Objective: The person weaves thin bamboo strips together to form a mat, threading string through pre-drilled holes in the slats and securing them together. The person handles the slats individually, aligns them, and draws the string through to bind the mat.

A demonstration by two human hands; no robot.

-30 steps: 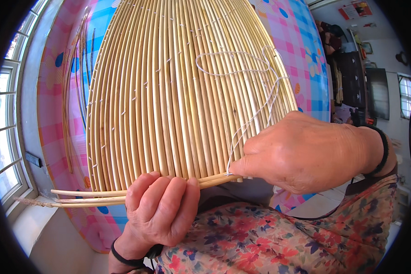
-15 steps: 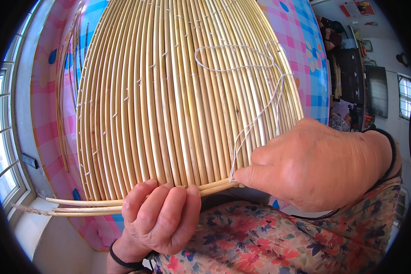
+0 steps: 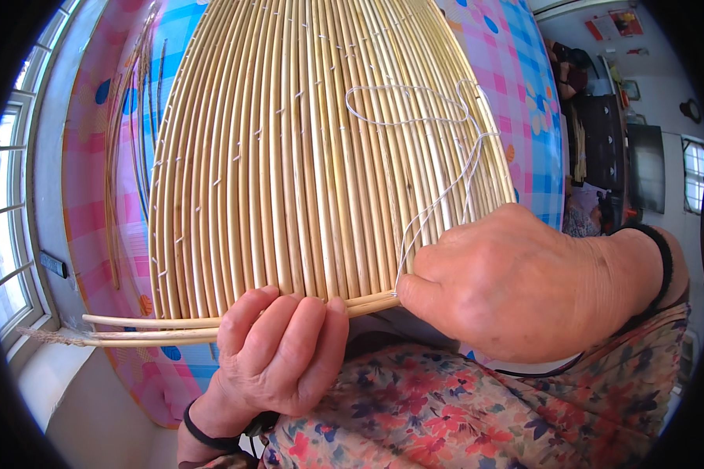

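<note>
Head view: left hand (image 3: 283, 352) curled closed around pale crosswise stalks (image 3: 156, 339), loose ends jutting left. Right hand (image 3: 516, 285) bent over near right corner of stitched stalk mat (image 3: 321, 172), thumb at crosswise stalks; fingertips hidden, cannot tell whether they grip. Mat stretches away from both hands. White thread (image 3: 446, 195) looped across its right half. Plaid cloth (image 3: 540, 156) on either side. Window (image 3: 8, 219) at far left.

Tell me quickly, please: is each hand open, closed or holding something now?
Left hand: closed, holding the crosswise stalks.
Right hand: beside the white thread; its grip is hidden, so open or closed cannot be told.
</note>
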